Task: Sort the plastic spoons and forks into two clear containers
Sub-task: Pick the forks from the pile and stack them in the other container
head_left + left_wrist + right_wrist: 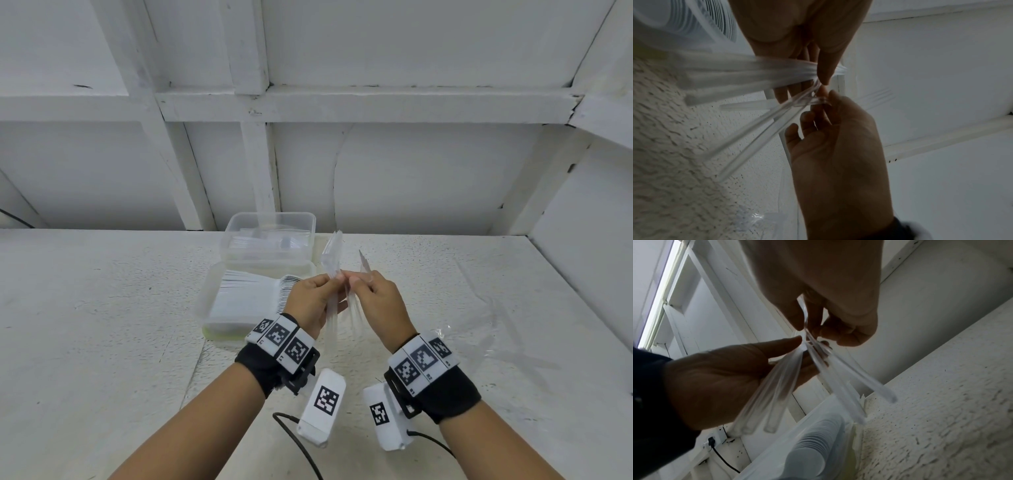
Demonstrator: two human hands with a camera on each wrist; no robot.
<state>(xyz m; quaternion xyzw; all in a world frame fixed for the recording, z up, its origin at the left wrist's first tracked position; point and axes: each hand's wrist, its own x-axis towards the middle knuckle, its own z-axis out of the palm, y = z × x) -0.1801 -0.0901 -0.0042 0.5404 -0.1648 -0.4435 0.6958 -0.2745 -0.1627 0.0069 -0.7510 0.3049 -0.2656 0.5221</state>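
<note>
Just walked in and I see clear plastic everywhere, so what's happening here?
A person is sorting clear plastic cutlery above a white table. The left hand grips one bunch while the right hand pinches another, heads up, fingertips nearly meeting. Behind them sit two clear rectangular containers: the near one packed with stacked pieces, the far one partly filled.

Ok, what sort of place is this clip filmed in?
Probably a bare workshop or storage room, not a kitchen: a rough white-painted table, a plain white panelled wall behind it, and only two containers and cutlery held by both hands.
</note>
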